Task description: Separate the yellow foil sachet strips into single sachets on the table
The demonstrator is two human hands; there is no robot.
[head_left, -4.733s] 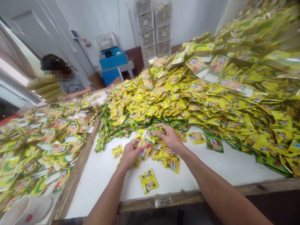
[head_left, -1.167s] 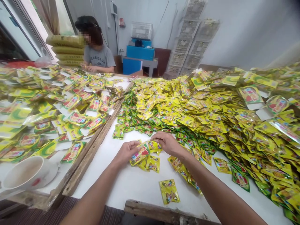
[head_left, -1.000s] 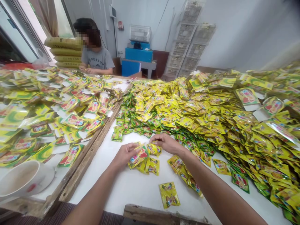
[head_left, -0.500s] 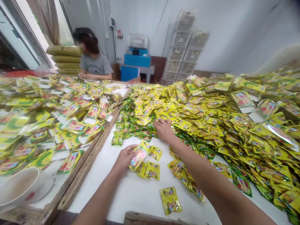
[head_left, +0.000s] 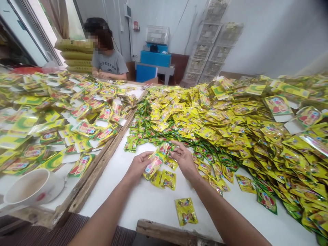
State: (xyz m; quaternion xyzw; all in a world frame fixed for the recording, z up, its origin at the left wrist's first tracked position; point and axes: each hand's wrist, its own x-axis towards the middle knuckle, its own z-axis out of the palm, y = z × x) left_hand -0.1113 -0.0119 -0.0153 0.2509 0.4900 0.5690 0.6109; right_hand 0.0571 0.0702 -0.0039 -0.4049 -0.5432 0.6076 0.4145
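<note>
Left grip (head_left: 139,166) on carton (head_left: 153,166); right grip (head_left: 185,162) at sachet (head_left: 164,148).

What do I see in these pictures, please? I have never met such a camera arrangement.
There is no machine here. One camera is worn on a person's head and looks forward and down, so you see roughly what that person sees. The bare left hand has in its grip a flat, printed yellow-and-green cardboard box. The bare right hand is at the box's far end, by a small shiny green packet; whether this packet is partly inside, I cannot tell. On the white tabletop, several small square yellow packets lie loose, and behind them rises a large heap of shiny yellow and green packets. Left of a rough wooden strip lie many similar boxes and a white cup. Farther back is another person in a grey shirt.
</note>
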